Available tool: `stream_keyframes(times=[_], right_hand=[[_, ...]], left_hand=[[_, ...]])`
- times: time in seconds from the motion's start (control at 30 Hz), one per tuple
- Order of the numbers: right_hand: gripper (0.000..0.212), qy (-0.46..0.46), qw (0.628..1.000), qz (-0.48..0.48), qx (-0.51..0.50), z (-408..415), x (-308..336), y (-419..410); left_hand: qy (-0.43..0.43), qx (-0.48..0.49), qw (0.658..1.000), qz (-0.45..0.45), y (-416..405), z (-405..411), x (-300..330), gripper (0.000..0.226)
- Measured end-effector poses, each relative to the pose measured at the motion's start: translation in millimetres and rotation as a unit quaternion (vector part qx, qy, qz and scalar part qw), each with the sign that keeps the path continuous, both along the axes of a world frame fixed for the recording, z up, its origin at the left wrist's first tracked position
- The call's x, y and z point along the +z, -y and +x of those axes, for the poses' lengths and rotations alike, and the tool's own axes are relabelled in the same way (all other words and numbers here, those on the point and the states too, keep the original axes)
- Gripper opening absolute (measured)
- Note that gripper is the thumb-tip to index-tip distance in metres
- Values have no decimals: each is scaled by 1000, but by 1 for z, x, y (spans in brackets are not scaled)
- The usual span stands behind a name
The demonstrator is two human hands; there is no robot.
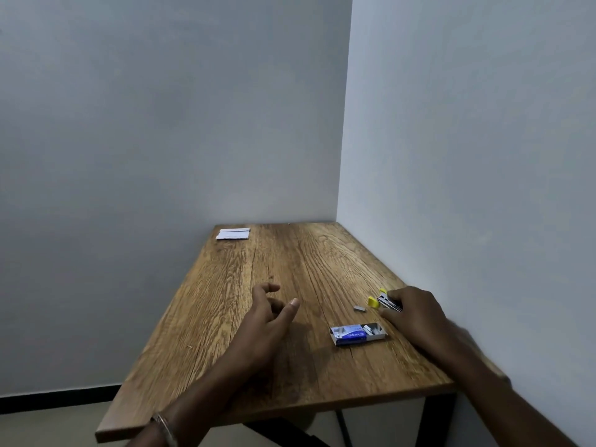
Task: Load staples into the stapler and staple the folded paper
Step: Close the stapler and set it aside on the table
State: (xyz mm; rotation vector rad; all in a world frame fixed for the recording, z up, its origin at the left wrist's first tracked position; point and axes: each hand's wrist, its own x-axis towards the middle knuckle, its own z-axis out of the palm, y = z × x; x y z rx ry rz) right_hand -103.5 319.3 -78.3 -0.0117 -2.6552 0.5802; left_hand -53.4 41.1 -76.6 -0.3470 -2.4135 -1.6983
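A small yellow and metal stapler (383, 301) lies near the right edge of the wooden table (290, 262), and my right hand (416, 314) is closed over its rear part. A short strip of staples (360, 308) lies loose just left of the stapler. The blue staple box (356, 334) sits in front of them, its tray slid partly out. My left hand (269, 317) hovers over the table's middle, fingers loosely apart, holding nothing. The folded white paper (233, 234) lies at the far left corner.
The table stands in a corner, with a wall along its far edge and another close along its right side. Its near edge and black metal legs (432, 417) show at the bottom. A bracelet is on my left wrist.
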Motion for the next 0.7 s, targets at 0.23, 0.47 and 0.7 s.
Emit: stream_keyframes(times=[0.23, 0.47, 0.7], right_hand=[[30, -31, 999, 9, -22, 2, -2, 4], [40, -26, 999, -8, -27, 3, -5, 3], [46, -17, 999, -12, -24, 7, -4, 6]], left_hand=[[-1, 4, 1000, -12, 1, -1, -1, 39], [-3, 6, 1000, -9, 0, 0, 0, 40], [-14, 12, 1000, -19, 1, -2, -3, 40]])
